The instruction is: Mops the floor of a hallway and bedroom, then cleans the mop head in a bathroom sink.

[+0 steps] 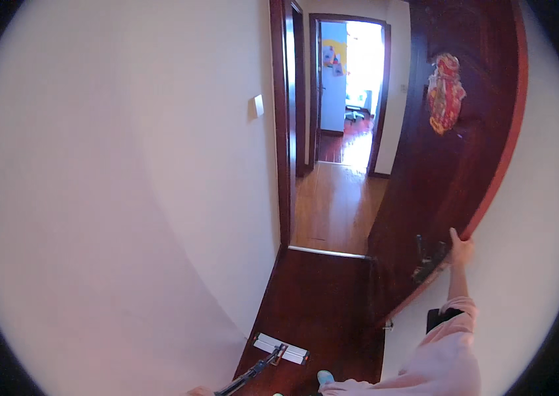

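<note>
Right hand grips edge of dark red door. Left hand, barely visible, grip unclear, at mop handle.

1. The right hand grips the edge of the open door, just beside the door handle on its left.
2. A cloth bundle hangs on the door, well beyond that hand.
3. The mop head lies on the floor, left of and nearer than the right hand.
4. The mop handle runs back toward the left hand at the lower edge.
5. A hallway opens beyond the threshold strip, ahead of both hands.
</note>
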Demonstrator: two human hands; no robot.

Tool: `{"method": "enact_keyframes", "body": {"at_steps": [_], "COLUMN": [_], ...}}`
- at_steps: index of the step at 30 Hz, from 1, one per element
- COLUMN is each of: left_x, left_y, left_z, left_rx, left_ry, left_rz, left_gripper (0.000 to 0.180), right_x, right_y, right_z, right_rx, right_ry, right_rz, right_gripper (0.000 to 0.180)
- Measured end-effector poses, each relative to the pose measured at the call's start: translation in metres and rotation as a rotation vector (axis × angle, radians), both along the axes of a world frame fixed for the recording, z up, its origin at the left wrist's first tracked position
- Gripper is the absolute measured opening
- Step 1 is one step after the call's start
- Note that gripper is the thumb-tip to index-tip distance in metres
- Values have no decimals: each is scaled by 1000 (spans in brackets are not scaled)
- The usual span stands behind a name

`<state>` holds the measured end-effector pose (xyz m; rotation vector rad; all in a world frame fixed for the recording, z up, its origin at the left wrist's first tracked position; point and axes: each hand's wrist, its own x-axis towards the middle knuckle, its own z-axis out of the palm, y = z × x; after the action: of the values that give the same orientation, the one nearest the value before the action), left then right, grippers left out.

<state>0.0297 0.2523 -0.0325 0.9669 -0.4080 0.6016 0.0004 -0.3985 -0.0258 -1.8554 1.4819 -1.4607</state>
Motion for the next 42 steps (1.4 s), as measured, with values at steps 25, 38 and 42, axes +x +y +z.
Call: {"method": "enact_keyframes", "body": {"at_steps": [25, 38, 42], "left_x": [23, -21, -53], "left_y": [53, 5, 5], "left_z": [9, 46, 36], "left_rx": [46, 357, 328], "left_ry": [-16, -19, -182], "left_rz": [-115, 54, -120], "left_gripper": [26, 52, 67], "right_x": [245, 1, 30], "right_y": [224, 533, 543], "right_z": [-94, -373, -344], "right_rx": [-320, 2387, 2344], "right_ry": [-53, -312, -667], "right_rz": [661, 639, 597], "right_gripper": [44, 76, 53]}}
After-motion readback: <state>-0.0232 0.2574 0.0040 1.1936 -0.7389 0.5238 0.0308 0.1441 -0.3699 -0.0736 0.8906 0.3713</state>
